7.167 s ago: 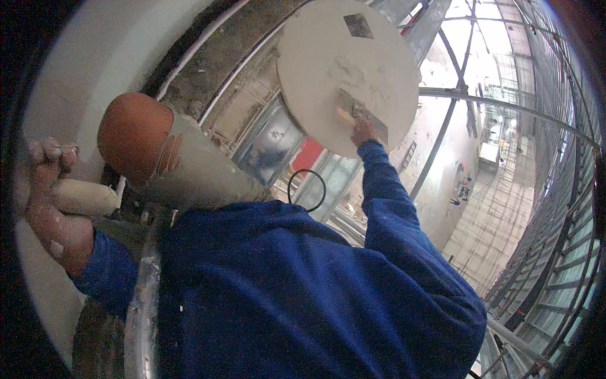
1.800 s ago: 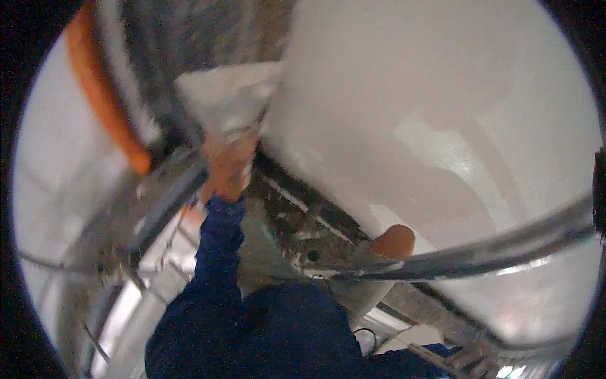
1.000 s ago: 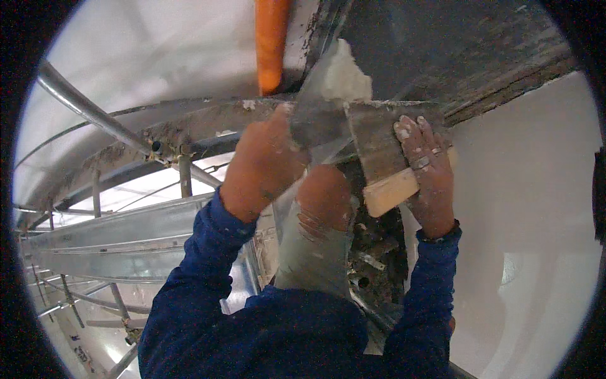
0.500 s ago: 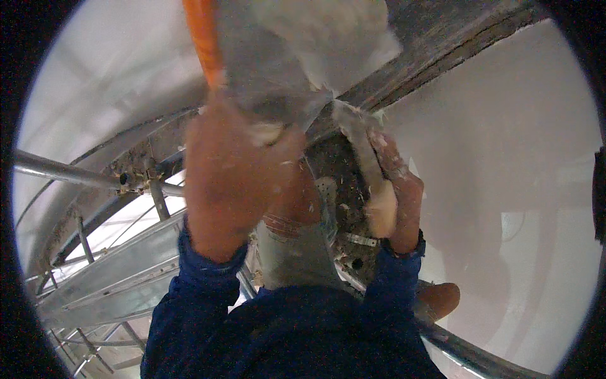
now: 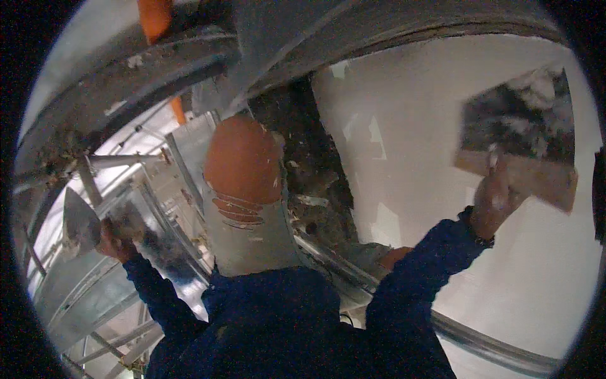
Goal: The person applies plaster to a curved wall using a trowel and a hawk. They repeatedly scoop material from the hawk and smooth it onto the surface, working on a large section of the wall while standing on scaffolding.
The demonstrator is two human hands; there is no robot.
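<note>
My left hand (image 5: 117, 241) is far out at the left, wrapped round the handle of a pointed trowel (image 5: 79, 224) with a pale grey blade. The trowel is out in front of the scaffold. At the right, my right hand (image 5: 492, 202) grips a wide putty knife (image 5: 517, 117) by its wooden back edge (image 5: 536, 182). Its broad blade is dark, with whitish smears, and is held in front of the pale wall (image 5: 404, 126). Whether the blade touches the wall I cannot tell.
My knee (image 5: 243, 155) shows through torn trousers in the middle. Metal scaffold tubes (image 5: 126, 161) and a metal rail (image 5: 334, 259) run below. Orange pieces (image 5: 154, 22) hang at the upper left. A dark, rough ledge (image 5: 312, 148) borders the wall.
My hands were close together in front of me; now they are spread wide. The left has swung down and left with the trowel, the right outward with the putty knife. The view has shifted.
</note>
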